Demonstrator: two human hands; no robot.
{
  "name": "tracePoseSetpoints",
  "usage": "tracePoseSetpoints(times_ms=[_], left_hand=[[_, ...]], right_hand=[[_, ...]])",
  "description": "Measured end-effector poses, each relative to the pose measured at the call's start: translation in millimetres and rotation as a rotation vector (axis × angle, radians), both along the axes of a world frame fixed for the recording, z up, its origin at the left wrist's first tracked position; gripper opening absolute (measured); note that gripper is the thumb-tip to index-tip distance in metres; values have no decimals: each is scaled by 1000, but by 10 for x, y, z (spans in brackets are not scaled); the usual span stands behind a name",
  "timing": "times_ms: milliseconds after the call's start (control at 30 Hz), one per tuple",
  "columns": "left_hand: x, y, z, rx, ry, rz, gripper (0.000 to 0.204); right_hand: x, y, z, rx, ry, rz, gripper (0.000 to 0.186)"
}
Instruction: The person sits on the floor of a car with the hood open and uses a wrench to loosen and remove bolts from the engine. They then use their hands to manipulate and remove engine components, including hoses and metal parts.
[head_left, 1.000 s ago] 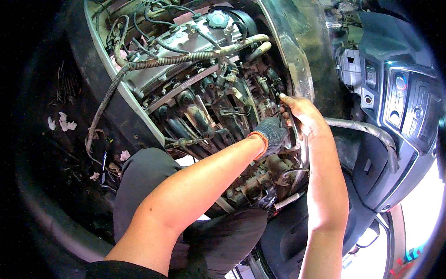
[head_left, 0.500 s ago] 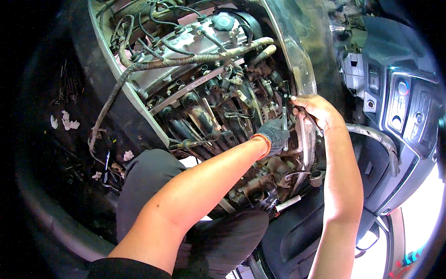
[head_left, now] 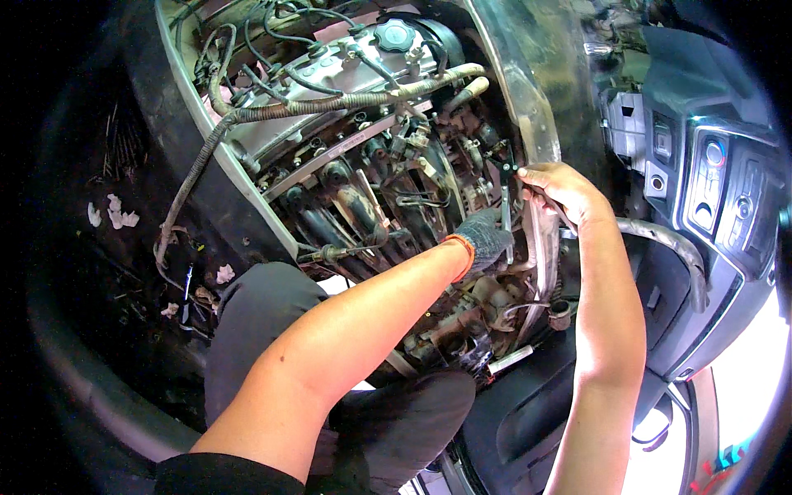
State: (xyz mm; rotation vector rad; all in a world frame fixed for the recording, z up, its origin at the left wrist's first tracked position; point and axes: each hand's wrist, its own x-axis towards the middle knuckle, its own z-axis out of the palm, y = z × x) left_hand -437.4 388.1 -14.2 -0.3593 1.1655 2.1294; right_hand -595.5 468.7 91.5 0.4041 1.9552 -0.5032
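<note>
My left hand [head_left: 483, 241], in a grey knit glove with an orange cuff, is curled low at the engine's right side beside a slim silver bar-like tool [head_left: 506, 227]. What its fingers grip is hidden. My bare right hand [head_left: 554, 194] is closed with thumb and fingertips by a small black piece [head_left: 506, 162] at the bar's upper end; what it holds is unclear. Around them lie grimy pipes, fittings and brackets of the open engine [head_left: 355, 198], under a ribbed hose [head_left: 305, 105] and a silver cover with a round cap [head_left: 394, 35].
A metal rim [head_left: 532, 115] borders the bay on the right, beside a dashboard console [head_left: 726, 190] and a grey hose [head_left: 676, 243]. My knee [head_left: 256, 305] rests at the lower left. Loose tools [head_left: 189, 285] and crumpled white scraps [head_left: 122, 213] lie on the dark left surface.
My right hand has moved a little to the right, uncovering more of the black piece and silver bar. My left hand stays low among the parts, and the view has shifted slightly.
</note>
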Motion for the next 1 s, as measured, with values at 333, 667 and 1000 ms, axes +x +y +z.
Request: tracePoseSetpoints(times_ms=[333, 667, 1000], left_hand=[[55, 57, -118, 98, 23, 1, 40], [36, 94, -17, 486, -143, 134, 40], [9, 26, 70, 623, -243, 154, 45]], right_hand=[[15, 43, -19, -9, 6, 68, 24], [-18, -43, -3, 15, 10, 64, 21], [-59, -17, -14, 2, -40, 45, 20]])
